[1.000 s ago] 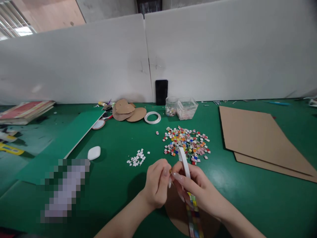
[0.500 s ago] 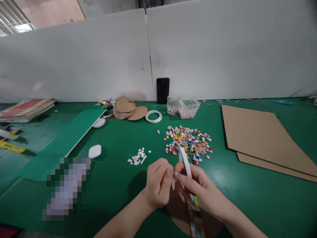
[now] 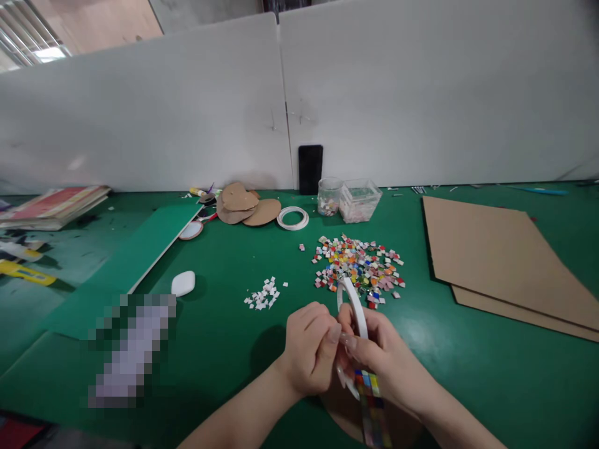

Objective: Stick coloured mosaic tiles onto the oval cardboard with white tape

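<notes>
My right hand (image 3: pixel 374 349) is wrapped round a narrow roll of white tape (image 3: pixel 358 312), which stands on edge in its fingers. Thumb and fingers of my left hand (image 3: pixel 311 349) are pinched together, and their tips meet those of the right hand at the roll's near side. Whatever the left fingers hold is hidden. Beneath the right hand is a strip of coloured mosaic tiles (image 3: pixel 373 411), above a round brown cardboard piece (image 3: pixel 344 415). Just beyond the roll lies a heap of small mosaic tiles (image 3: pixel 355 262). Small white paper squares (image 3: pixel 262 295) are scattered to the left.
At the back are another white tape roll (image 3: pixel 292 218), cardboard discs (image 3: pixel 262 212), a clear cup (image 3: pixel 330 198), a plastic box (image 3: pixel 360 201) and a phone (image 3: pixel 310 169). Cardboard sheets (image 3: pixel 496 249) lie right; a white case (image 3: pixel 183 284) and yellow cutter (image 3: pixel 28 273) lie left.
Both hands have shifted slightly right together. The tape roll has turned a little, so more of its ring shows. The view has moved slightly.
</notes>
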The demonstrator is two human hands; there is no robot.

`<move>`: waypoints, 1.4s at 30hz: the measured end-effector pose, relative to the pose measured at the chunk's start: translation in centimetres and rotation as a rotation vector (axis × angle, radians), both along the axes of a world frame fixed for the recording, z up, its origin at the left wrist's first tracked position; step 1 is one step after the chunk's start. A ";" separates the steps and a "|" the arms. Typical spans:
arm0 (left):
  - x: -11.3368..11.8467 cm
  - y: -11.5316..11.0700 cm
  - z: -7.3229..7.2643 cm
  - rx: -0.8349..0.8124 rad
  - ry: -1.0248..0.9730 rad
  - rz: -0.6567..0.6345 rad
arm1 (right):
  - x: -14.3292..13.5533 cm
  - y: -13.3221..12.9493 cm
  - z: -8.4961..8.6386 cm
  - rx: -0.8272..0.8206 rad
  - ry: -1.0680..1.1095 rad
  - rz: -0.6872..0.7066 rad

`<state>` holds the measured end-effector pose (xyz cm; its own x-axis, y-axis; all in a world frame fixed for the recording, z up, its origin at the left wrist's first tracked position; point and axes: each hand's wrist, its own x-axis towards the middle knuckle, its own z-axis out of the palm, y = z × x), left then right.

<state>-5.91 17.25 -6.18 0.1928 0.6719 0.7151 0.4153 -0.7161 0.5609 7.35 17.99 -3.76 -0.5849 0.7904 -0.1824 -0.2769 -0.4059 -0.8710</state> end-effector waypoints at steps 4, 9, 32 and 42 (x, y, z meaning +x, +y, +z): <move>0.1 -0.1 0.0 -0.020 0.010 0.020 | 0.0 0.0 0.2 0.038 -0.014 -0.008; 0.2 -0.1 0.0 -0.074 0.040 0.040 | 0.0 -0.1 0.1 0.058 -0.092 -0.044; -0.3 0.2 0.7 -0.401 -0.159 0.009 | -0.2 0.1 -0.5 -0.029 -0.155 -0.006; 0.1 0.0 0.5 -0.476 -0.239 0.107 | -0.5 -0.6 -1.4 -0.067 -0.187 -0.137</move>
<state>-5.83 17.26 -5.70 -0.0251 0.9392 0.3425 0.2930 -0.3207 0.9007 6.81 17.41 -5.12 -0.4241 0.8424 -0.3324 -0.1693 -0.4343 -0.8847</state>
